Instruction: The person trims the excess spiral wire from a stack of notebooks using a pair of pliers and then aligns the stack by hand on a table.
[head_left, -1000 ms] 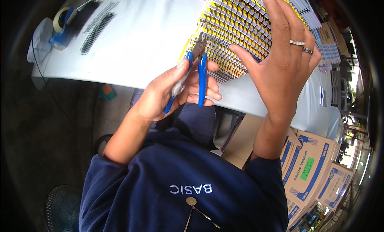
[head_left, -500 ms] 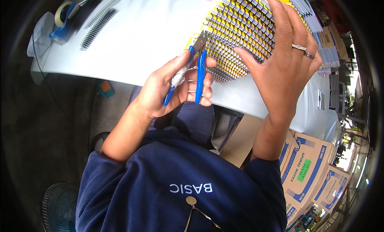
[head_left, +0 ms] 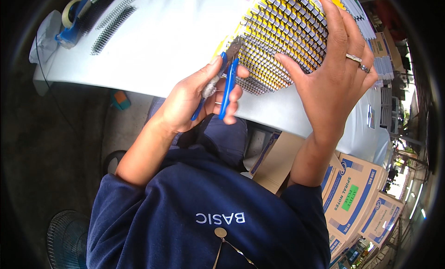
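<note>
My left hand (head_left: 185, 100) is wrapped round blue-handled wire cutters (head_left: 228, 86), with white wrapping on one handle. Their jaws touch or lie very near the left ends of the wire coils on a stack of spiral notebooks (head_left: 282, 42) with yellow showing between the coils. Whether a wire sits between the blades is too small to tell. Over the right side of the stack, my right hand (head_left: 331, 67) is spread, thumb on or close to the coils and fingers reaching to the far edge. Rings circle two of its fingers.
On the white table (head_left: 162, 46) lie several loose dark coils (head_left: 112, 30) at the far left, beside a blue tape dispenser (head_left: 69, 30) and a plastic bag (head_left: 45, 37). Cardboard boxes (head_left: 354, 195) stand at the lower right. A fan (head_left: 69, 239) is at the lower left.
The cutters' handles are squeezed a little closer together in my left hand. My right hand and the notebook stack sit slightly further right in view.
</note>
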Demonstrator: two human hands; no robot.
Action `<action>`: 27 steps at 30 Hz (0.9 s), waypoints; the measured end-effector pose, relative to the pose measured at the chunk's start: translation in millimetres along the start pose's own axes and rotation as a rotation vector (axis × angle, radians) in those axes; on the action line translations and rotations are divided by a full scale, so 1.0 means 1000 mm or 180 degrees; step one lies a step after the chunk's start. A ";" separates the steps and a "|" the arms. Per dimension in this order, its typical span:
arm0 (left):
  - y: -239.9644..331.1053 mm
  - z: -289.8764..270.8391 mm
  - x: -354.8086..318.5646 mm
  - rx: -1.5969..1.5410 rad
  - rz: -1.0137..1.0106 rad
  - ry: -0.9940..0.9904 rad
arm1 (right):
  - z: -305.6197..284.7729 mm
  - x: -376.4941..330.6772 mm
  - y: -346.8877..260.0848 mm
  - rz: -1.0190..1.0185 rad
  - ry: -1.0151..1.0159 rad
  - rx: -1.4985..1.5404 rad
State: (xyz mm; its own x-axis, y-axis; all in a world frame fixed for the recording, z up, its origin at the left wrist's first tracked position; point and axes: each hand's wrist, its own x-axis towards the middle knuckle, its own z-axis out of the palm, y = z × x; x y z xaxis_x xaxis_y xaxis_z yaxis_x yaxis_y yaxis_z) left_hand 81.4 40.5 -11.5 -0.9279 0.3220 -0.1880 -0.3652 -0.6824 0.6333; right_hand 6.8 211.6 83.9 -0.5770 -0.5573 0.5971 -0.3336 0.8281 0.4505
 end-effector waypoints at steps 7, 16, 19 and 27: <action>-0.012 0.007 0.003 0.4059 0.1186 0.1796 | 0.003 -0.004 0.005 -0.0099 -0.0047 -0.0205; -0.007 -0.024 -0.001 -0.0240 -0.0163 -0.0487 | 0.000 -0.002 0.004 -0.0065 -0.0093 -0.0167; -0.010 0.005 0.001 0.4109 0.0886 0.1551 | 0.001 -0.003 0.001 -0.0100 -0.0093 -0.0253; -0.009 -0.011 -0.007 -0.0298 -0.0022 -0.0131 | 0.001 -0.001 -0.001 -0.0041 -0.0094 -0.0276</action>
State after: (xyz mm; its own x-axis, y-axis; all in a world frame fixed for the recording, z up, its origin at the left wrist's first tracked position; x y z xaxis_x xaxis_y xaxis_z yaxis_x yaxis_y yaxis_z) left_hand 90.0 37.6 -23.8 -0.9221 0.3523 -0.1597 -0.3787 -0.7377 0.5589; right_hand 7.1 211.4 82.2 -0.5953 -0.5648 0.5715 -0.2763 0.8118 0.5145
